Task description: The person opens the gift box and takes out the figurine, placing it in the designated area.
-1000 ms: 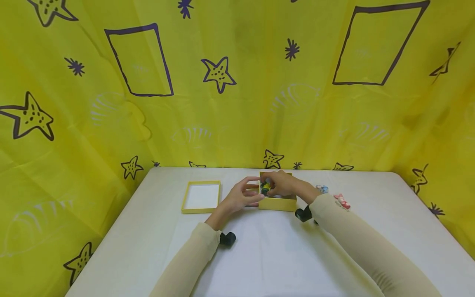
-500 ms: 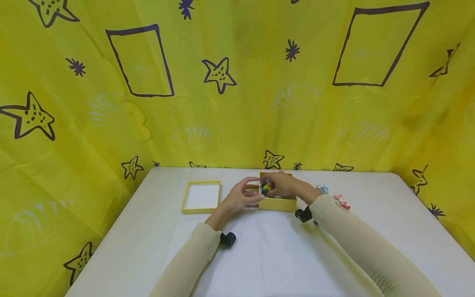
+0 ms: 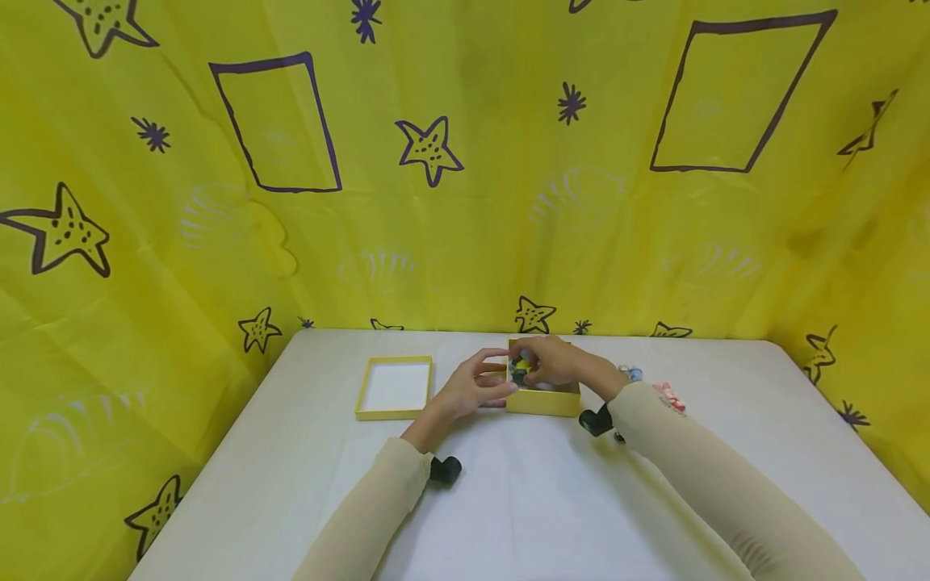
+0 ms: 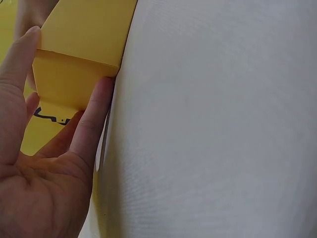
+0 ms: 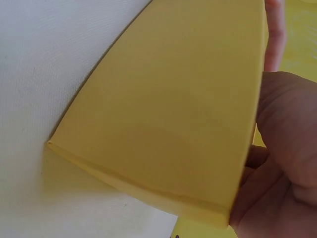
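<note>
A yellow open-topped box [image 3: 543, 403] stands on the white table. My left hand [image 3: 465, 389] is at its left side, fingertips touching the side wall and thumb at the near top corner. The left wrist view shows those fingers [image 4: 91, 116] fairly straight against the yellow card. My right hand [image 3: 555, 361] reaches over the rim into the box, its fingers curled down. Between its thumb and fingers is a small green and yellow figure [image 3: 521, 371], partly covered by the hand. In the right wrist view the box wall [image 5: 168, 109] hides the fingertips.
A shallow yellow-edged lid [image 3: 395, 415] with a white inside lies to the left of the box. To the right, beside the right sleeve, are a small blue figure [image 3: 635, 374] and a pink one [image 3: 669, 395]. A yellow curtain [image 3: 465, 226] hangs behind the table.
The hands, box and small green and yellow figure keep their places. The right sleeve covers slightly more of the pink figure, and the head view has tilted a little.
</note>
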Available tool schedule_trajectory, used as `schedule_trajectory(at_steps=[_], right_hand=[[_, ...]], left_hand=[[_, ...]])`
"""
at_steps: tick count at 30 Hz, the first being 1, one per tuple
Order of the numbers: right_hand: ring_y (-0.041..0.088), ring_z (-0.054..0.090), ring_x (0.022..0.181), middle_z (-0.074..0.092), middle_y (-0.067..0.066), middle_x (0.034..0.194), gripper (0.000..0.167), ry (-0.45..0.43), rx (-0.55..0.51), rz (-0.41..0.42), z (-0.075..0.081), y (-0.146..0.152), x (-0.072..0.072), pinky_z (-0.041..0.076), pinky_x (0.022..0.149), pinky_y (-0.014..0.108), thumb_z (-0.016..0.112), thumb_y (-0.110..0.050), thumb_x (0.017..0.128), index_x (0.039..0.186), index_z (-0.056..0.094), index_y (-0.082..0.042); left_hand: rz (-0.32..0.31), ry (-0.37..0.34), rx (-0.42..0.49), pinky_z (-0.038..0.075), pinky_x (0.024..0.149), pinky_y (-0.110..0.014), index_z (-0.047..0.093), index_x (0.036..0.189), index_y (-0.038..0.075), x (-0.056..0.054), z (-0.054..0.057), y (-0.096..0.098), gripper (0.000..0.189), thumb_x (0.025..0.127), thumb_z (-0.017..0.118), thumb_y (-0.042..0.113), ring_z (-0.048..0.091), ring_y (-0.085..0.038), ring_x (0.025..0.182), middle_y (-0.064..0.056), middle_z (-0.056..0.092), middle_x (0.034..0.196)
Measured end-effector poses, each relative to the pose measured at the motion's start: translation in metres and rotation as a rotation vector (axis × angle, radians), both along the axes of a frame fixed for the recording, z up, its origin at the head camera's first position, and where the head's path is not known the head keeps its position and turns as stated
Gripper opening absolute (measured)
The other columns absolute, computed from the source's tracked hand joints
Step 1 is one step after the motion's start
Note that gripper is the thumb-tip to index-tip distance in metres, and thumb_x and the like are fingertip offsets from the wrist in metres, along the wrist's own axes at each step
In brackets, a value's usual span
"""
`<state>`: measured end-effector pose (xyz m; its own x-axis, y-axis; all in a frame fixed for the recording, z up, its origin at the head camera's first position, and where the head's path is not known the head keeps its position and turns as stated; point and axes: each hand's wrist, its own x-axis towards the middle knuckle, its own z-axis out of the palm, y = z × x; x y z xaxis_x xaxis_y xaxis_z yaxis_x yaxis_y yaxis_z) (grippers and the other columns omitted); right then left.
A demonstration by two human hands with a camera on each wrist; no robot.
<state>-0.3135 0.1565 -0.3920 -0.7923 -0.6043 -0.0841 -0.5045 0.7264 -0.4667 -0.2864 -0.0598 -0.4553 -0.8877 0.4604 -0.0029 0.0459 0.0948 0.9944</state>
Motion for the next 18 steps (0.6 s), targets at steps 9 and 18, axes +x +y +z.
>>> schedule_trajectory(at_steps=[9, 18], right_hand=[[0.028, 0.065, 0.103, 0.068, 0.014, 0.119, 0.040, 0.029, -0.022, 0.011, 0.007, 0.008, 0.001, 0.059, 0.087, 0.047, 0.078, -0.007, 0.091, 0.128, 0.065, -0.009], [0.031, 0.068, 0.101, 0.071, 0.016, 0.115, 0.039, 0.033, -0.060, 0.019, 0.025, 0.019, 0.009, 0.061, 0.085, 0.045, 0.076, -0.006, 0.091, 0.128, 0.064, -0.007]], left_hand=[[0.011, -0.016, -0.001, 0.063, 0.083, -0.042, 0.051, 0.147, 0.023, 0.002, -0.002, 0.000, 0.060, 0.094, 0.078, 0.012, 0.065, -0.028, 0.116, -0.020, 0.050, 0.149], [0.014, -0.006, -0.003, 0.064, 0.082, -0.042, 0.049, 0.150, 0.019, 0.001, 0.000, 0.001, 0.065, 0.093, 0.078, 0.012, 0.065, -0.028, 0.115, -0.020, 0.051, 0.149]])
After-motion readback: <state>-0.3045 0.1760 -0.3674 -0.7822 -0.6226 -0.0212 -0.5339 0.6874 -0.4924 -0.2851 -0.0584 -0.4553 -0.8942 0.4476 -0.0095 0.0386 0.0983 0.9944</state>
